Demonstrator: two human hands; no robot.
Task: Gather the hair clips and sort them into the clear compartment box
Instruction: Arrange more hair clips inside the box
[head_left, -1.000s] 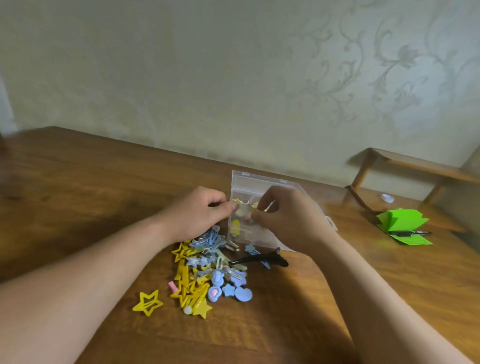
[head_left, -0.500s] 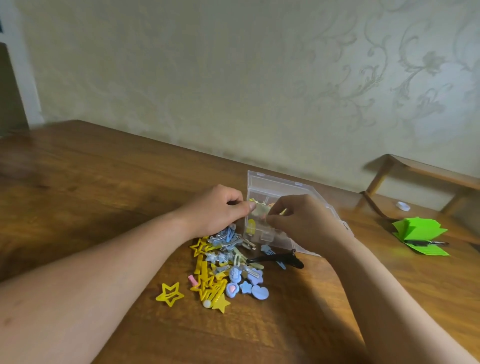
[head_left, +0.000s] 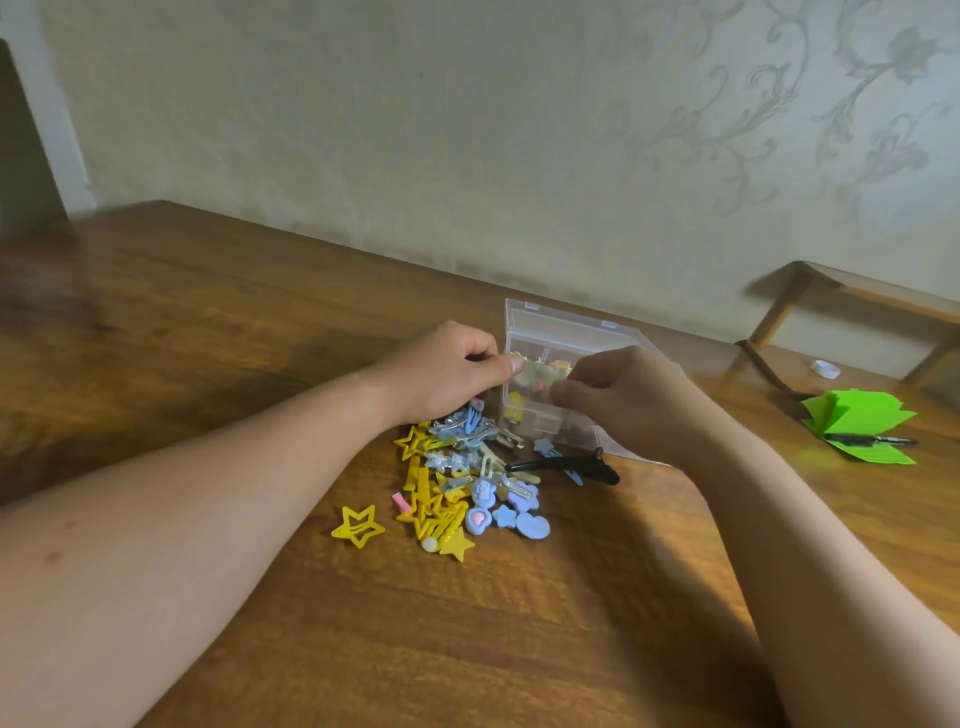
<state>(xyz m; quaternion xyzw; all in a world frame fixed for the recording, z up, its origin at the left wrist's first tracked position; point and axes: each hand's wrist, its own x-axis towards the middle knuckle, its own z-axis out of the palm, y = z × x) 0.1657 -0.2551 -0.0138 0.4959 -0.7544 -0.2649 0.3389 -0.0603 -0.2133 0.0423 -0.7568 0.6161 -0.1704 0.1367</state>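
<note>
Evidently the step in hand is seating a small pale piece (head_left: 540, 376) (a clip or a clump of clips, too blurred to tell) into one cell of the clear compartment box (head_left: 563, 332). Both hands meet over the box's near-left part. The left hand (head_left: 441, 376) has its fingers curled under and its thumb stretched onto the piece's left end. The right hand (head_left: 626, 402) has its fingers bunched on the right end, so each grip is clamped on that same piece. Both forearms run in low over the bench (head_left: 208, 322), and the left wrist hangs just above the far end of the pile of hair clips (head_left: 457, 483).

To do this well, I judge that one hand should let go once the piece is over the right cell. The other can then lower it between the dividers rather than drop it from height. A yellow clip (head_left: 514, 408) already sits in a near cell, so like should go with like. The box is light plastic and may skid if pressed sideways.

Most clips are unsorted. The pile lies just beside the box, a yellow star clip (head_left: 358, 526) lies apart on its near-left, and a long black clip (head_left: 566, 464) lies just beside the box's near edge.
</note>
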